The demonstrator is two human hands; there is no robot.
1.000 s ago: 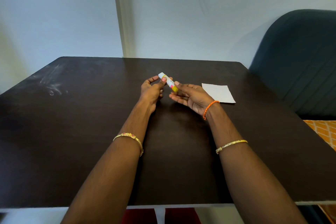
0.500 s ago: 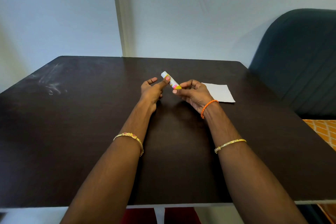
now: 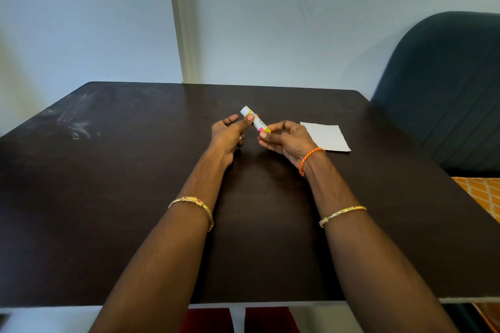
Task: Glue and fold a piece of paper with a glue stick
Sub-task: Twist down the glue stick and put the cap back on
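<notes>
Two hands on one object: left hand (image 3: 226,134) and right hand (image 3: 286,138) both held the glue stick (image 3: 255,123) above the table (image 3: 135,197), near its middle.
Glue stick axis: lay slanted, white end up and away to the left, yellow end down toward the right hand.
Left hand: thumb pressed on the white end; other fingers lay behind the tube, so it pinched that end.
Right hand: fingers curled round the yellow end, clamped on it.
Paper (image 3: 326,137): lay flat on the table just beyond and to the right of the right hand, apart from the stick; right hand was the nearer one.
Key relation: hands sat at opposite ends along the stick's axis, so a pull or twist apart would probably free the cap; judged uncapping not yet done.
Hidden: seam between cap and body was covered by the thumb; right fingertips hid the base. Whether the paper's near-left corner was tucked under the right hand could not be told.
Blurred: label print was unreadable.
</notes>
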